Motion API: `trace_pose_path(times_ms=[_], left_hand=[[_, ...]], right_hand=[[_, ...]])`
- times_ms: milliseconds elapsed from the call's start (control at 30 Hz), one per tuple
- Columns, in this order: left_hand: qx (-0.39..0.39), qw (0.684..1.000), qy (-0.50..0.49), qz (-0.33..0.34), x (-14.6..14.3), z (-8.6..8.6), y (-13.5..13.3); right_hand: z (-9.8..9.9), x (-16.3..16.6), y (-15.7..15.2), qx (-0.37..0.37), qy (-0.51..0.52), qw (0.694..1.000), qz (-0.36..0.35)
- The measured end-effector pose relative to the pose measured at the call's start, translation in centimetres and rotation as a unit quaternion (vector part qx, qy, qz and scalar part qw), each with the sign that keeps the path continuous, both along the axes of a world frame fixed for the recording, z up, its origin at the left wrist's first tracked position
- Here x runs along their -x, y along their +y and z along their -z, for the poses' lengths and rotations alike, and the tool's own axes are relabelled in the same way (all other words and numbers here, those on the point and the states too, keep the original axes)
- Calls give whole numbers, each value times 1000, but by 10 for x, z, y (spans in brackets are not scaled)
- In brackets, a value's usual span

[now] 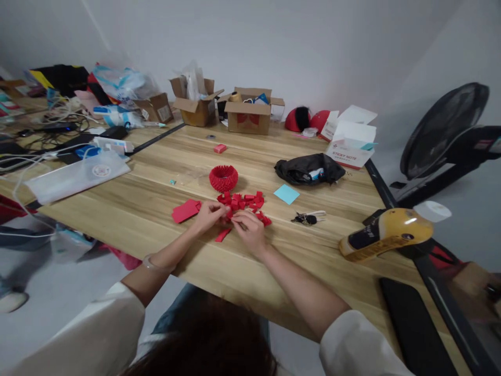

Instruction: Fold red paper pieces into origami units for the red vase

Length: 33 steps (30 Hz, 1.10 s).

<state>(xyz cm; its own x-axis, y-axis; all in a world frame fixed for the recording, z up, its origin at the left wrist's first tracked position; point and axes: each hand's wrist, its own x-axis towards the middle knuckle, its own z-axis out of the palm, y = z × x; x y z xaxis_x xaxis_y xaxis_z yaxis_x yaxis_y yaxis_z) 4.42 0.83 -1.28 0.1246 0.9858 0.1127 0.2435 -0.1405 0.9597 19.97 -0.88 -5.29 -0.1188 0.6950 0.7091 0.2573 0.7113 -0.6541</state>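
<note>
Small red paper piece (230, 214): located at the near middle of the table (203, 257), between the two hands and mostly covered by fingers. Left hand (212, 214) and right hand (249, 227) meet over it, thumb and fingertips of each pinched on the paper; its folds cannot be read at this size. Just beyond the fingertips lies a loose heap of folded red pieces (238, 200), with some close to the right hand. A red strip (223, 234) lies on the near side, and flat red slips (185, 211) lie beside the left hand. Behind the heap stands a red bowl-shaped paper piece (223, 179), apart from both hands. Principal risk, in my judgement: a crooked crease or torn edge — cause, uneven pull between the two pinches. Secondary: heap pieces scattered or crushed by the right hand's knuckles, given how close they lie. The bowl-shaped piece could be knocked or loosened by a careless forward reach. Blue note (287, 194) and keys (307, 218) lie farther right — minor hazard only.
</note>
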Motion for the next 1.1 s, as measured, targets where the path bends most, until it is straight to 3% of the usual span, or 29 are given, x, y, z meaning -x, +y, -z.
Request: trace_pose_path(times_ms=[200,467,733,900,1100], left_hand=[[44,997,-59,27,1,3,0],[49,993,-108,27,7,2,1],[111,980,-161,45,2,-5,-9],[118,974,-184,57,-1,-4,-11],[124,977,-168,51,-2,-4,-11]], right_hand=[[0,0,-1,24,27,999,0],[-4,-2,1,166,130,977,-12],[1,4,7,343,282,893,-75],[-3,2,9,377,303,870,-95],[-3,2,9,387,293,870,-84]])
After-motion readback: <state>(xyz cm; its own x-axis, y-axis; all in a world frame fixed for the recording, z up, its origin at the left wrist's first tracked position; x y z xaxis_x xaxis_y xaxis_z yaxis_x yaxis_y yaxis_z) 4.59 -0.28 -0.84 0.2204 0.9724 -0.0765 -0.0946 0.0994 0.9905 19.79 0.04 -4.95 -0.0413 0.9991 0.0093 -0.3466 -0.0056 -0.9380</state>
